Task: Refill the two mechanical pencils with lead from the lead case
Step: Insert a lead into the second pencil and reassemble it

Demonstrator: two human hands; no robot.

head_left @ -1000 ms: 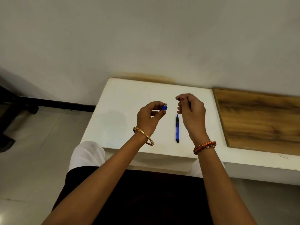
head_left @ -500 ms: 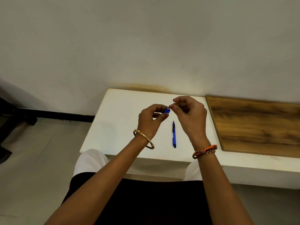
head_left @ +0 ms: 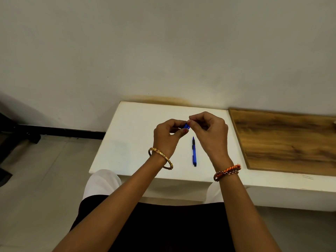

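Both hands meet above the worktop (head_left: 138, 142). The left hand (head_left: 168, 137) pinches a blue lead case (head_left: 186, 126); the right hand (head_left: 211, 132) has curled fingers at its tip, contents hidden. One blue pencil (head_left: 194, 151) lies below.

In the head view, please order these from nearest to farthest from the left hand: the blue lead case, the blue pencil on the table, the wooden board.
1. Blue lead case: pinched in the left hand itself.
2. Blue pencil: lying on the white table, just right of that hand.
3. Wooden board: far right, beyond the right hand.

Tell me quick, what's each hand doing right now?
Left hand: holds the small blue lead case in curled fingers.
Right hand: fingertips pinched together at the case's top; what they pinch, if anything, is too small to tell.
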